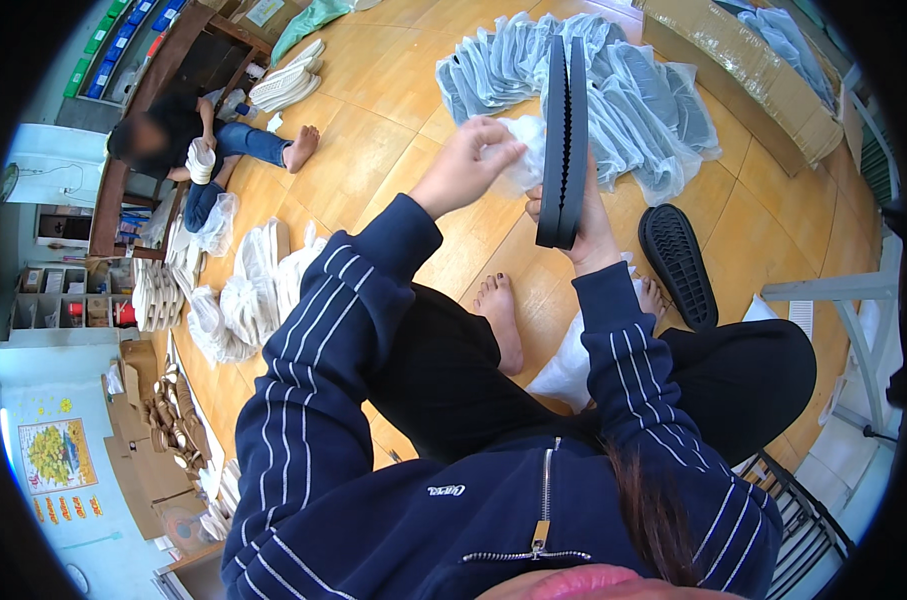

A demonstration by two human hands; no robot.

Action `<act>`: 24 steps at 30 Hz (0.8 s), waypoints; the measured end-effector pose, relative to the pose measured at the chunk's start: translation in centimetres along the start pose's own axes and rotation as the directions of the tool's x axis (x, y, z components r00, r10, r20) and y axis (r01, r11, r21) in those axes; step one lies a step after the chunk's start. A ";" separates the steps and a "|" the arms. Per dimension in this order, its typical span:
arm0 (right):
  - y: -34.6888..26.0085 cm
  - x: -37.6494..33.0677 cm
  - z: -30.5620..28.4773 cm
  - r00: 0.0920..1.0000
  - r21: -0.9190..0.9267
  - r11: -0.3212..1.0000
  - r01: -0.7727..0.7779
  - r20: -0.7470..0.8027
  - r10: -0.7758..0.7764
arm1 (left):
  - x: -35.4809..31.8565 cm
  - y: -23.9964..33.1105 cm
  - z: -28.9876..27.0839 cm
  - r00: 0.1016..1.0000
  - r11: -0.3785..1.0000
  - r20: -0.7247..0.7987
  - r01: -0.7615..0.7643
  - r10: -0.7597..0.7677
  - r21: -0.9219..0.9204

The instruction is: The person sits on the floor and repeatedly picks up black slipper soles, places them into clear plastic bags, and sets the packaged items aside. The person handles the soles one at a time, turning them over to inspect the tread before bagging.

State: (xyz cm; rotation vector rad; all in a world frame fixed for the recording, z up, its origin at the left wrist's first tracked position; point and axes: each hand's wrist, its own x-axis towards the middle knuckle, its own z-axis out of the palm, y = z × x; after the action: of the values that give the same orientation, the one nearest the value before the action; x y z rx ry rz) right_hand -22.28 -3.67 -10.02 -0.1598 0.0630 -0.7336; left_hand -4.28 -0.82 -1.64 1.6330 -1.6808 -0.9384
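My right hand grips a pair of black shoe soles, held upright together with a toothed gap between them. To their left my left hand is closed on a crumpled clear plastic bag, which reaches to the soles. Part of the bag is hidden behind the soles. A single black sole lies tread up on the floor beyond my right knee. White plastic bags lie between my legs.
Several bagged soles lie in overlapping rows ahead, beside a long cardboard box. At the left, a seated person holds white soles near bagged stacks. A grey metal frame stands at the right.
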 end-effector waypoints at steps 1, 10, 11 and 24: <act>0.1 0.0 0.1 1.000 0.008 1.000 -0.003 0.017 0.003 | 0.1 -0.1 -0.1 0.995 1.000 -0.096 0.007 -0.010 -0.029; -1.9 -0.3 0.4 0.949 -0.214 0.968 0.134 -0.253 -0.187 | -0.3 1.4 -3.6 0.992 0.413 -0.008 0.045 -0.124 -0.909; -2.1 -0.4 0.3 0.943 -0.252 0.957 0.142 -0.258 -0.208 | -0.6 2.3 -3.3 0.998 0.522 -0.018 0.018 -0.063 -0.853; -0.2 -0.9 4.1 0.813 -0.971 -0.194 0.136 0.222 -0.539 | -0.1 -3.3 -4.5 0.900 0.958 -0.416 0.225 -0.135 0.176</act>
State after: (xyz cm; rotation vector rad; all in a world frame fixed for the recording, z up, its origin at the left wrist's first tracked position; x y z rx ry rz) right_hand -22.59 -2.74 -5.95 -1.7044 0.9694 -1.1643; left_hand 1.26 -1.01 -1.85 1.9987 -1.4021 -0.4605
